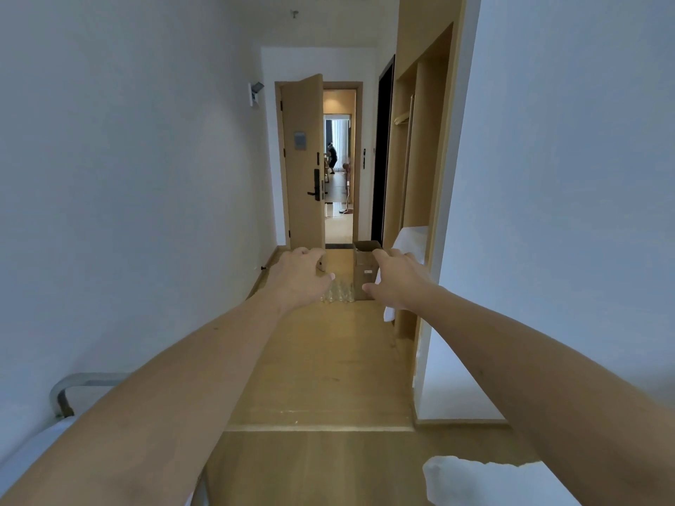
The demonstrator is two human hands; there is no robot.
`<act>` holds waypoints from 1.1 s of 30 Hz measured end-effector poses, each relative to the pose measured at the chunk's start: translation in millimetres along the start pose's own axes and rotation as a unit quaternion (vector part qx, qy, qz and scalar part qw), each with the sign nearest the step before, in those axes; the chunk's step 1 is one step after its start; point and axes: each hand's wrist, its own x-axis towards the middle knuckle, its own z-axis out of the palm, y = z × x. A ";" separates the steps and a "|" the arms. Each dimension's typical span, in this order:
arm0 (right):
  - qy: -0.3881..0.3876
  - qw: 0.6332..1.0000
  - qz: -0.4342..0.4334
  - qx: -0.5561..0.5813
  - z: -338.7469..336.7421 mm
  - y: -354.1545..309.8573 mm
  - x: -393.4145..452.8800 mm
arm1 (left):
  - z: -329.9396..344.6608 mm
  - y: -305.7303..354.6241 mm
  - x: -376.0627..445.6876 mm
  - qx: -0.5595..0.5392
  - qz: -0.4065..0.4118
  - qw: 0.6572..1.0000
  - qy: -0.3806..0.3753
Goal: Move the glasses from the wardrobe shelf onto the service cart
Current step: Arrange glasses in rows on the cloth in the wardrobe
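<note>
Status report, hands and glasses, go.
Left hand and right hand both open, empty, stretched forward. Glasses in view between the hands, beside a cardboard box; ungrasped. Nothing seen blocking the reach.

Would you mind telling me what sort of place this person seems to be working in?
Most likely a hotel room's entry corridor. The open door has an electronic lock and a notice posted on it, an open wooden wardrobe with a hanging rail lines the right wall, and glasses stand on the floor.
</note>
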 end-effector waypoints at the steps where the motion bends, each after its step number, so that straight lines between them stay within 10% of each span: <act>1: -0.001 1.000 0.002 -0.002 3.5 -2.9 15.8 | 2.4 -7.8 15.3 -0.007 0.002 1.000 -0.003; 33: -0.021 1.000 0.001 0.004 132.7 34.1 452.0 | 124.7 -167.0 440.4 -0.005 0.009 1.000 -0.022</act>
